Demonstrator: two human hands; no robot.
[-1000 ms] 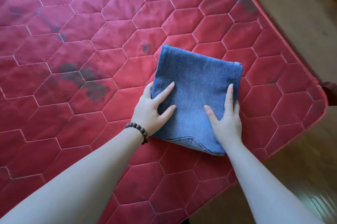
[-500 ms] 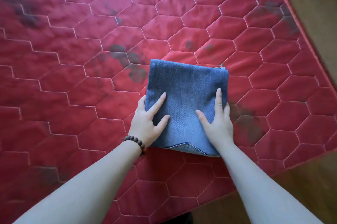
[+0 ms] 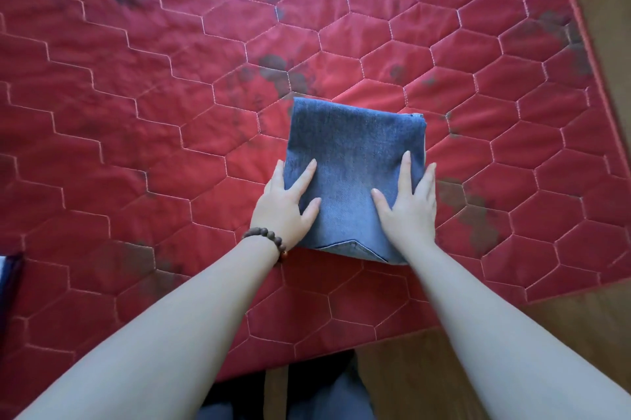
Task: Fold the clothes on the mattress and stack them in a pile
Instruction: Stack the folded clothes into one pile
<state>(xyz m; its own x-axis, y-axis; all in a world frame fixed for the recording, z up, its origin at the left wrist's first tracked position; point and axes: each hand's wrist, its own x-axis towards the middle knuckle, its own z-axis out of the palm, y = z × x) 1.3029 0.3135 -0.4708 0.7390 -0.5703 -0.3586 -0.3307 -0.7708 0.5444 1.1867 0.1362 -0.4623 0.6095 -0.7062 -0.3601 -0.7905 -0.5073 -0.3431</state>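
Two hands lie flat on a folded denim cloth [image 3: 355,160], which rests on the red mattress [image 3: 164,119] a little right of the frame's middle. The left hand [image 3: 285,207], with a bead bracelet [image 3: 264,238], presses its left edge, and the right hand [image 3: 408,211] its right edge. All fingers are straight and grasp nothing.

We see wooden floor [image 3: 580,334] — brown, slightly glossy, along right side and lower right of view. Bead bracelet [image 3: 264,237] — dark brown round beads, one lighter orange bead at lower end, worn on wrist. At left edge, dark blue object [image 3: 10,277], cut by frame; we cannot tell what it is. At bottom centre, grey-blue trousers [image 3: 327,407] of person, upper part in shadow.
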